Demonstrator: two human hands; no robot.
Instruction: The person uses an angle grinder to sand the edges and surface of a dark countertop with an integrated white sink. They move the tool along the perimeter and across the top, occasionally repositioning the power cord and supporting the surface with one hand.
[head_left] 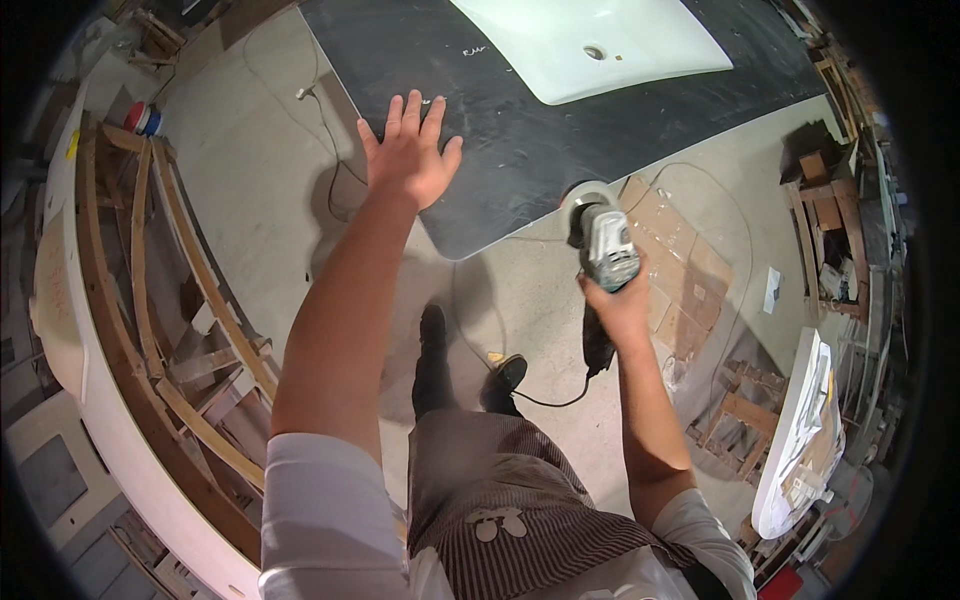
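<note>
A dark, dusty board (505, 170) with a rounded near corner lies in front of me. My left hand (410, 155) rests flat on it near its left edge, fingers spread. In my right hand (622, 300) is a dust-covered angle grinder (608, 240), gripped round its body. The grinder's round head meets the near edge of the board; whether the disc touches the edge I cannot tell. From the tool's tail a black cord runs down toward my feet. A white basin (600, 50) with a drain hole sits on the far part of the board.
On the left stands a large curved white piece with a wooden frame (140, 260). Flattened cardboard (680, 260) lies on the floor at right, near a looping cable. A white-rimmed piece (790, 440) and wooden scraps (745, 415) stand at lower right. My shoes (510, 373) are below the board.
</note>
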